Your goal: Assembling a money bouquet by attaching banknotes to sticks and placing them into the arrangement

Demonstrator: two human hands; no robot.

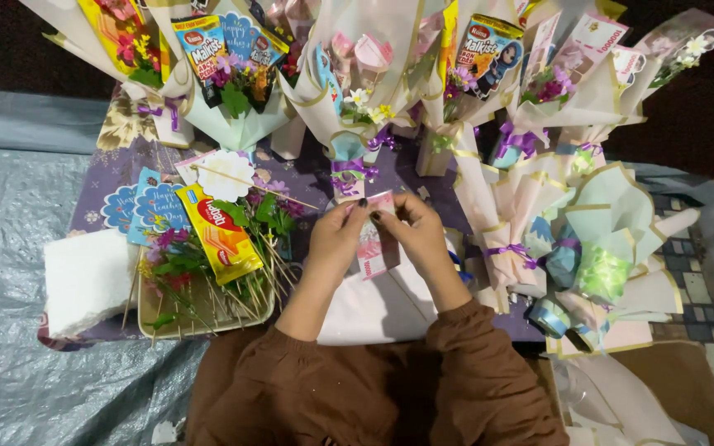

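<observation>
Both hands pinch one small pink paper slip (373, 239) at chest height, above a pale wrapping sheet (373, 310). The left hand (334, 239) closes finger and thumb on its left edge, and the right hand (415, 235) closes likewise on the upper right. It looks like folding or rolling, which calls for an even, steady pinch. Left of them lies a tray (208, 318) with a yellow snack packet (221, 235) and skewered flowers (177, 260). Wrapped bouquets (530, 124) stand beyond.

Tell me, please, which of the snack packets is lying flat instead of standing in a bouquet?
The yellow snack packet left of the left hand. It lies flat on the tray among loose flower stems, while the blue packets stand upright inside wrapped bouquets at the back.
</observation>
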